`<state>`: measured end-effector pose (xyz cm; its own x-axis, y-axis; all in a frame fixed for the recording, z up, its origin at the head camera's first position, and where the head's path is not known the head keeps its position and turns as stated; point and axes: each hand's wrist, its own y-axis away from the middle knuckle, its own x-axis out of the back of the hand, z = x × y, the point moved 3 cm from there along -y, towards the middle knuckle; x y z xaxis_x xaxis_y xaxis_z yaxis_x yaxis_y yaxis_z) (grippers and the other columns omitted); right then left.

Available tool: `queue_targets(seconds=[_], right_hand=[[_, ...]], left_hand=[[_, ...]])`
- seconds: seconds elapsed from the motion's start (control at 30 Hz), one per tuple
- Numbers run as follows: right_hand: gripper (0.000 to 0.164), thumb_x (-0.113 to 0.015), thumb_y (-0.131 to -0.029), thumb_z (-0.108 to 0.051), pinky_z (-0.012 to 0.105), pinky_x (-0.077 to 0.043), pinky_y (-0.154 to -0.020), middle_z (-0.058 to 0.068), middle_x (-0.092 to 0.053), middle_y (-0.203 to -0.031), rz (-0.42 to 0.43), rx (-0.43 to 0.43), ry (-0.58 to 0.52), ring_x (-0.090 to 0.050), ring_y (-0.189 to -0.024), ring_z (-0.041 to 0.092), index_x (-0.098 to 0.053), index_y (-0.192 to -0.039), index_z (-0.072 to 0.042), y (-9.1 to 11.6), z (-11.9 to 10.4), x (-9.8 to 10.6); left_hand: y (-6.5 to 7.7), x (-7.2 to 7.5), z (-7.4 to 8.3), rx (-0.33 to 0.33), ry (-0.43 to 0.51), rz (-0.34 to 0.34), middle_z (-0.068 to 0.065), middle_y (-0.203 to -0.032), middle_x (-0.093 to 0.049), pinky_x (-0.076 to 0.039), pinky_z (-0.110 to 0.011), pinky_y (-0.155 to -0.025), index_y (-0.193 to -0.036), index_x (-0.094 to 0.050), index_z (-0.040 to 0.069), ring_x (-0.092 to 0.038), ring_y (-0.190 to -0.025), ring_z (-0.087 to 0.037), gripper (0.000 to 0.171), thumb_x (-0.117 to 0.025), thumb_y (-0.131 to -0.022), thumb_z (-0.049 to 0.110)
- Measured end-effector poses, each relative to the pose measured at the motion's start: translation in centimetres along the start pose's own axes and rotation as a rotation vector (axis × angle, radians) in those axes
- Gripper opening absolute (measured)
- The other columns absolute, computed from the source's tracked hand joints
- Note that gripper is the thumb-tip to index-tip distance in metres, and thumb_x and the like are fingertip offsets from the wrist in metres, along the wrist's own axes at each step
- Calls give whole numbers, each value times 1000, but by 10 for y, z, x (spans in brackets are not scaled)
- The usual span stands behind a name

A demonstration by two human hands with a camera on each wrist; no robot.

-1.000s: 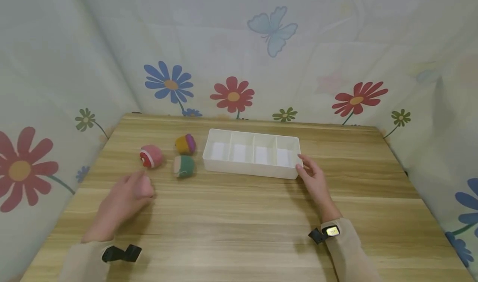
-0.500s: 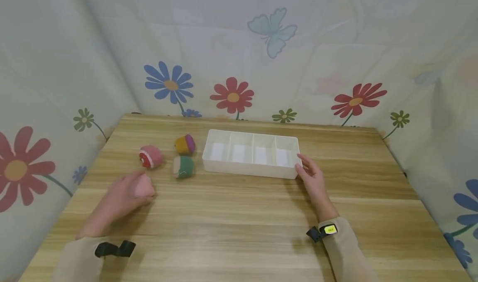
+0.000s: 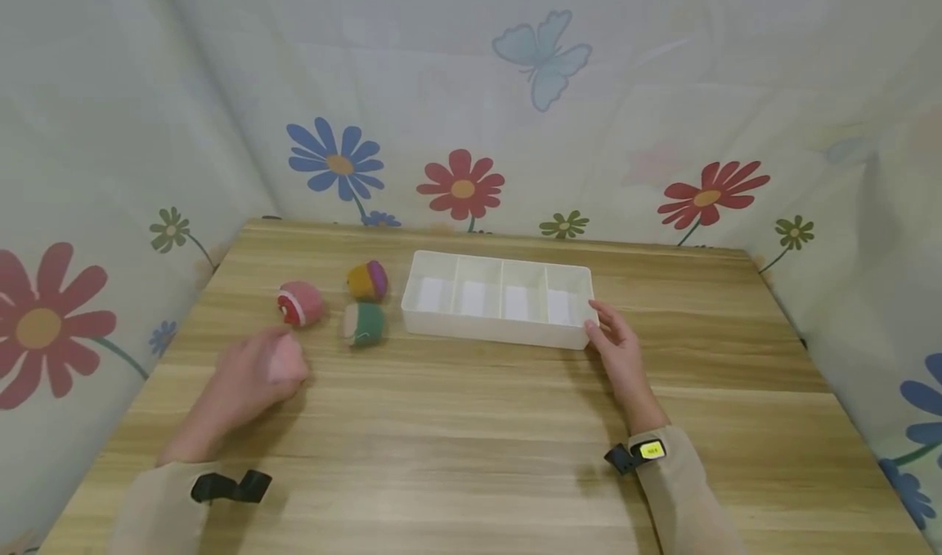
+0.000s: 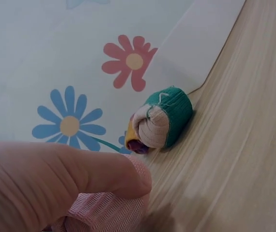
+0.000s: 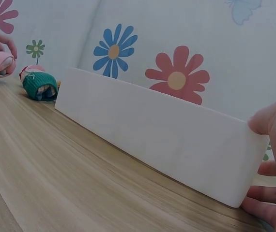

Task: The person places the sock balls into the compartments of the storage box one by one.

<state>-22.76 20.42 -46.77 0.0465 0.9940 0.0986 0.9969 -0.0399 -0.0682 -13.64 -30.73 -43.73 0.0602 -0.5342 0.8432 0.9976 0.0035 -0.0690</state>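
Observation:
My left hand (image 3: 239, 383) grips a pink rolled-up sock (image 4: 109, 212) near the left of the table, with the thumb across it in the left wrist view. Fingers hide much of the sock. Just beyond that hand lies a pink rolled sock with a red-and-white end (image 3: 300, 303). To its right are a green-and-beige rolled sock (image 3: 365, 324) and a yellow-and-purple one (image 3: 367, 281). A white box (image 3: 493, 331) with several compartments stands right of the socks. My right hand (image 3: 618, 355) holds its right end, thumb at the front corner (image 5: 259, 123) and fingers round the side.
The wooden table (image 3: 471, 457) runs back to a flowered cloth (image 3: 412, 73) hanging behind it and at both sides. Bare tabletop lies in front of the box. Each wrist wears a black strap with a small camera (image 3: 253, 486).

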Motion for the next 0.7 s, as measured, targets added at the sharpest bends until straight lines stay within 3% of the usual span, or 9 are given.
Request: queue_targets(seconds=[0.23,0.47,0.7], right_hand=[[41,-61,-90,-27,22,-48,-76,16,-46,-130,23,46,-70,-51,-105,15,-54,-129,-14,1,0,-1],[43,-56,-94,-20,25,-46,-80,11,-41,-137,35,-57,-35,-47,-111,17,-47,-135,-9,2,-5,-2],[44,-57,-93,-23,23,-46,-78,10,-41,-138,32,-46,-37,-46,-114,19,-48,-134,-11,0,0,-1]], left_hand=[[-1,7,15,-50,5,59,-24,-120,-48,-35,-60,-81,-133,-41,2,-41,-104,-42,75,-79,-71,23],[-8,6,27,-86,18,76,-21,-119,-50,-39,-56,-78,-131,-44,3,-44,-101,-38,73,-79,-69,19],[-11,5,40,-83,41,73,-20,-121,-49,-42,-53,-72,-132,-43,5,-42,-101,-37,73,-79,-70,21]])
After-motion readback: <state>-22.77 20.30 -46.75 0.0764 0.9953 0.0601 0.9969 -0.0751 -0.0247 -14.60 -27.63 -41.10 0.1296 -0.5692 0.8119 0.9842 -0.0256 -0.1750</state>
